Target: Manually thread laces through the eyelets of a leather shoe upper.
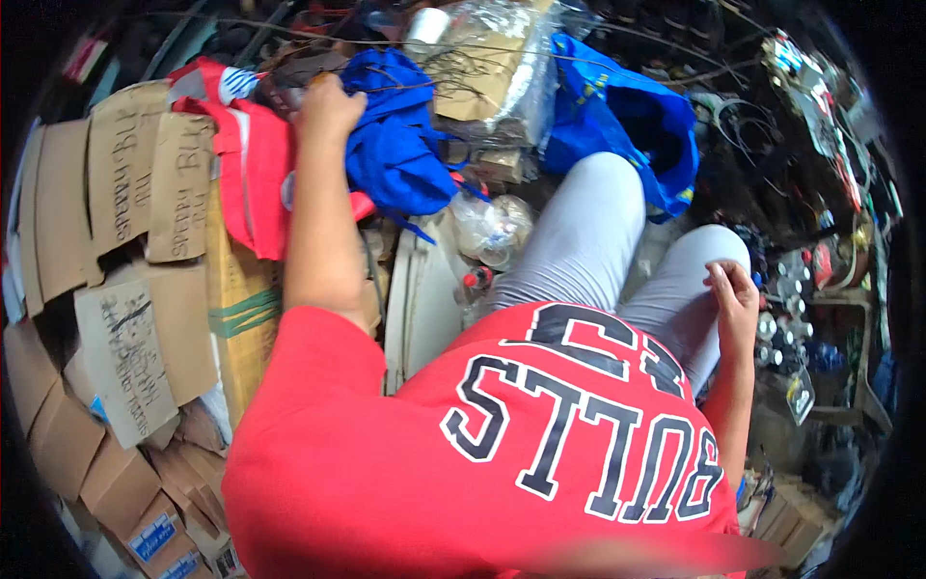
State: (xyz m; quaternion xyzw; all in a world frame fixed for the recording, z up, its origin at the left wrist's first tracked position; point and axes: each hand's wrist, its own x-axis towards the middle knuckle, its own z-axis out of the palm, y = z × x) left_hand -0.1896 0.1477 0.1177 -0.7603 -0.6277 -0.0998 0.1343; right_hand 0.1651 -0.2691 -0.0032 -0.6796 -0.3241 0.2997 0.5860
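At the far left, my left hand point(331, 104) is stretched out, its fingers bent down around something I cannot make out. Beside its thumb lies a bunched royal-blue cloth point(395, 145) with loose strips. A red cloth with a white stripe point(246, 179) hangs next to my left forearm, on the other side. Over on the right, my right hand point(735, 289) is by my grey-trousered knee point(709, 256). Its fingers are loosely bent and apart, and no object shows in them.
Marked cardboard boxes point(125, 183) stack along the left. A blue bag point(627, 125) gapes beyond my knees, beside plastic-wrapped brown packs point(487, 72). A clear plastic bag point(492, 227) and a red-capped bottle point(477, 280) sit near my leg. Several small bottles point(781, 323) crowd the right.
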